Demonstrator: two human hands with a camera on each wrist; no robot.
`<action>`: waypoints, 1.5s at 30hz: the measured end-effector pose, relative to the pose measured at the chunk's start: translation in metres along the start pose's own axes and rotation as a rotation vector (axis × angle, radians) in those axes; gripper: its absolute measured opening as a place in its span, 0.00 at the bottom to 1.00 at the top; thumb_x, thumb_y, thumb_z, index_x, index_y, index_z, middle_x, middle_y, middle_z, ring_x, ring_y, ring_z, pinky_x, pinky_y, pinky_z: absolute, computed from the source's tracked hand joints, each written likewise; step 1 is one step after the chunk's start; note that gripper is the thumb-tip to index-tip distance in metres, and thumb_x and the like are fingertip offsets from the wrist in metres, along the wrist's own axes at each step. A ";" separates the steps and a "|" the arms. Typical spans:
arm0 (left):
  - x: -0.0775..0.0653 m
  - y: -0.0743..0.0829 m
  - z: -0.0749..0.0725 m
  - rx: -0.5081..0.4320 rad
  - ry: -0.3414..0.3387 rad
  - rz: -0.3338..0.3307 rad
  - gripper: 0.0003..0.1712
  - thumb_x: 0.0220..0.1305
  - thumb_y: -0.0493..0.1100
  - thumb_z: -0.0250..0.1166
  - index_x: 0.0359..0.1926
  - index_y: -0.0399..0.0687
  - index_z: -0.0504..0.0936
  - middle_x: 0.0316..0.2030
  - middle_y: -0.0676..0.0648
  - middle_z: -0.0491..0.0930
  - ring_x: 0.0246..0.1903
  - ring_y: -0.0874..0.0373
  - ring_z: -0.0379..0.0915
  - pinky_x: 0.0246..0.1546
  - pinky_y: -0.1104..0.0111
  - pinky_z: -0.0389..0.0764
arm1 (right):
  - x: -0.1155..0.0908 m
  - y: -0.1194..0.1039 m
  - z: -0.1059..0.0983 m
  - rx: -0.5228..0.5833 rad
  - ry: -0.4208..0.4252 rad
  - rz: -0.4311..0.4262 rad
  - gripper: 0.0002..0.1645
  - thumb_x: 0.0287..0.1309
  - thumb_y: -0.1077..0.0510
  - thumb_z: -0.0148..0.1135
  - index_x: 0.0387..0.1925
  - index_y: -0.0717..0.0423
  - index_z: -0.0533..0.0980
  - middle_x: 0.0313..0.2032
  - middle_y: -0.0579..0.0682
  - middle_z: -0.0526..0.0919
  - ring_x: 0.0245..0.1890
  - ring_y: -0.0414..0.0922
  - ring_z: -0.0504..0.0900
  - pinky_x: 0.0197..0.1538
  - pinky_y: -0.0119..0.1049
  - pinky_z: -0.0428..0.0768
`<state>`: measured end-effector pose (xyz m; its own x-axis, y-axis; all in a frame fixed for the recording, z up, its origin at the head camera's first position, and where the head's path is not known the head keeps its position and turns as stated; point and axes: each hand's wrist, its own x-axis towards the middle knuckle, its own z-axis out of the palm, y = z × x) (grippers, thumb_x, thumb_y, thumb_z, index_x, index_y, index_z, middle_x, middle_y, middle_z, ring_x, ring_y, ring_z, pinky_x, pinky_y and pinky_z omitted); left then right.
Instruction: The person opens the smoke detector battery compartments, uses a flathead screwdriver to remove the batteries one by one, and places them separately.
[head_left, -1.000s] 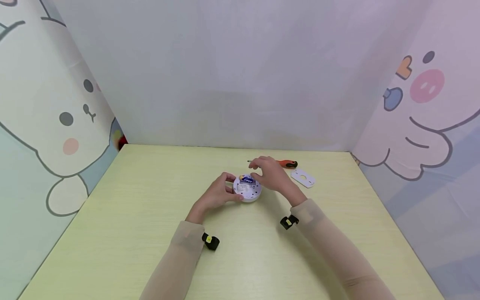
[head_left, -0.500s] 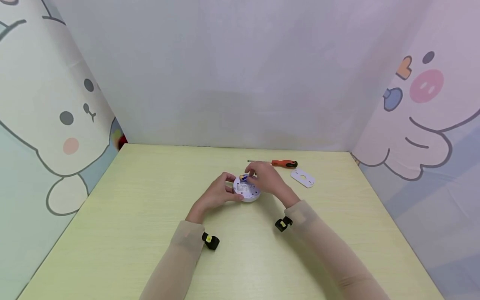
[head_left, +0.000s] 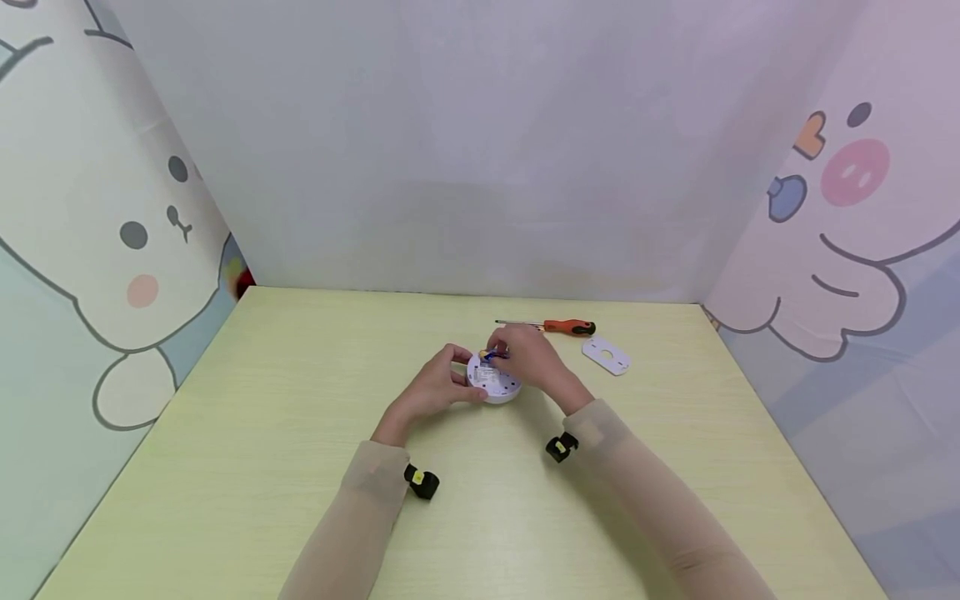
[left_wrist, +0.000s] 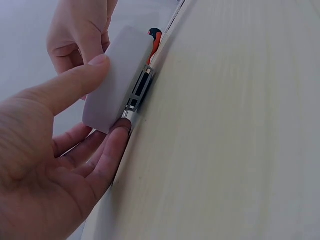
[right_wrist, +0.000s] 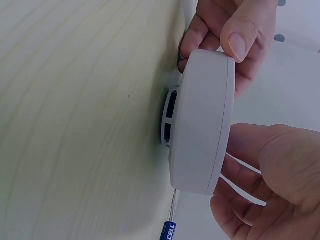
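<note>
A round white smoke detector [head_left: 501, 387] sits in the middle of the table, its flat back facing up and its vented sensor dome [right_wrist: 169, 117] facing the tabletop. My left hand [head_left: 431, 387] grips its left side, with the thumb [left_wrist: 95, 70] on the near side wall and the fingers around the far side and underneath. Over the upper part of the back, my right hand [head_left: 531, 357] has its thumb and bent fingers at a blue and gold battery [head_left: 486, 356] in the compartment. Those fingers hide most of the battery.
Behind the right hand lies an orange and black screwdriver [head_left: 570, 327]. A white mounting plate [head_left: 606, 356] with a central hole lies to the right. Another blue battery [right_wrist: 169, 231] shows beyond the detector in the right wrist view. Printed fabric walls border the table.
My right hand has moved left and down onto the battery, covering more of it and exposing the screwdriver's shaft. My left hand keeps its grip on the detector.
</note>
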<state>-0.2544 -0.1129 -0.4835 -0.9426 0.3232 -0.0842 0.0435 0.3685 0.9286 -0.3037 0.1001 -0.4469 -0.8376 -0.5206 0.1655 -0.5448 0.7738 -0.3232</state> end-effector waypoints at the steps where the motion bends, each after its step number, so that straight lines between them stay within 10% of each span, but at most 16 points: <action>1: 0.000 0.000 0.000 0.000 0.000 0.000 0.39 0.59 0.45 0.83 0.65 0.46 0.71 0.63 0.45 0.77 0.46 0.57 0.84 0.47 0.61 0.82 | 0.000 0.000 0.000 -0.005 0.001 -0.002 0.10 0.63 0.57 0.78 0.44 0.53 0.87 0.39 0.48 0.87 0.42 0.45 0.83 0.51 0.44 0.81; 28: -0.001 -0.001 0.001 0.004 0.001 0.007 0.39 0.59 0.45 0.83 0.65 0.46 0.71 0.63 0.46 0.77 0.46 0.56 0.84 0.49 0.60 0.81 | -0.002 0.004 -0.016 0.082 0.042 -0.023 0.08 0.64 0.59 0.76 0.44 0.53 0.89 0.39 0.47 0.90 0.40 0.46 0.87 0.47 0.41 0.85; 45: 0.001 -0.002 0.003 0.012 0.021 -0.004 0.40 0.57 0.45 0.84 0.65 0.47 0.72 0.63 0.46 0.78 0.46 0.56 0.83 0.50 0.60 0.81 | 0.006 0.050 -0.034 0.052 0.089 0.055 0.07 0.65 0.62 0.74 0.44 0.58 0.88 0.37 0.52 0.90 0.37 0.47 0.87 0.45 0.44 0.85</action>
<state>-0.2543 -0.1104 -0.4867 -0.9494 0.3037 -0.0799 0.0437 0.3798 0.9240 -0.3370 0.1482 -0.4308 -0.8677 -0.4422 0.2272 -0.4970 0.7792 -0.3819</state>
